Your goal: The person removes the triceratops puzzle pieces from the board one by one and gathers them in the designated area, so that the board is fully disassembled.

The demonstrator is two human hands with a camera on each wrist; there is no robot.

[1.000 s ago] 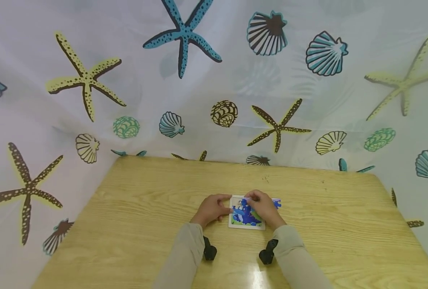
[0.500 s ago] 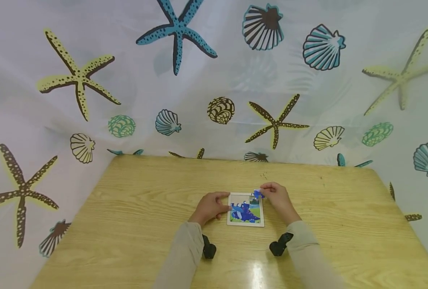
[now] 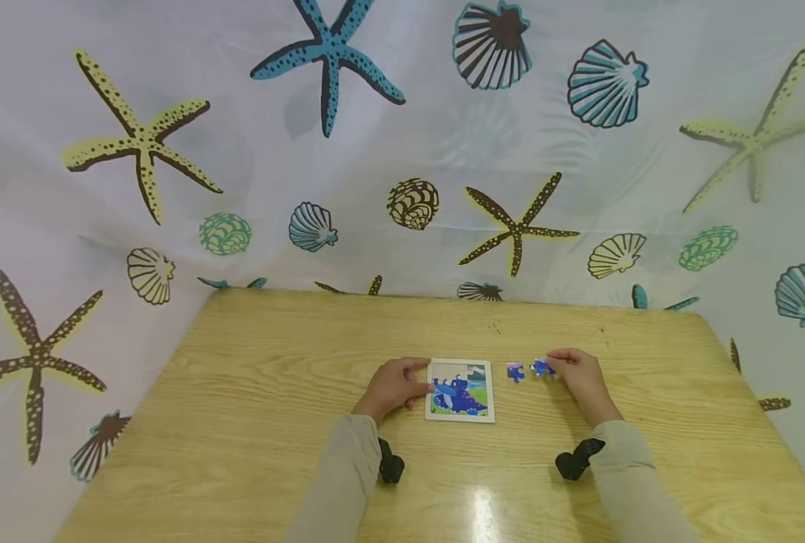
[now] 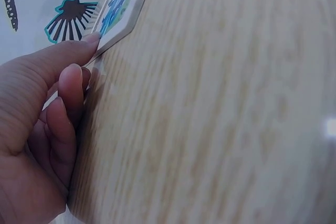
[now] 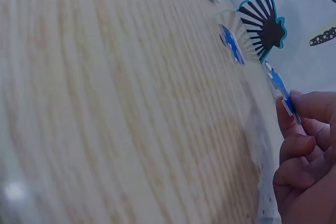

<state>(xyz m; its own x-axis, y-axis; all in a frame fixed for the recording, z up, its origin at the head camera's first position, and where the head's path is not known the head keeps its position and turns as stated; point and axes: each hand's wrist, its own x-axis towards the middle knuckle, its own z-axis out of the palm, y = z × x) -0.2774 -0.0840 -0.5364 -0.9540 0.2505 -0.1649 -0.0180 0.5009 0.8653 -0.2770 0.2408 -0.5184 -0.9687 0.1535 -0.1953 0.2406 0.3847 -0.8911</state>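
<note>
1. Two black wrist-mounted camera units sit nearest the viewer, one at the end of each beige sleeve: left unit (image 3: pixel 390 464), right unit (image 3: pixel 576 460).
2. The light wooden table (image 3: pixel 253 422) carries all items noted below (its grain runs left to right in the head view).
3. The left hand (image 3: pixel 394 386) rests on the table at the left edge of the square white-framed puzzle board with a blue dinosaur picture (image 3: pixel 461 390). The index fingertip touches the frame's edge, confirmed in the left wrist view (image 4: pixel 92 39); the other fingers are loosely curled and hold nothing.
4. The puzzle board lies flat near the table's middle, with its top left area showing blank.
5. The right hand (image 3: pixel 582 381) is well to the right of the board. Thumb and forefinger pinch a small blue cardboard puzzle piece (image 3: pixel 542 367), which the right wrist view shows tilted up off the table (image 5: pixel 279 88).
6. A second loose blue puzzle piece (image 3: pixel 514 371) lies flat on the table between the board and the held piece, touching neither.
7. Behind the table hangs a white curtain printed with starfish and shells (image 3: pixel 402 151).
</note>
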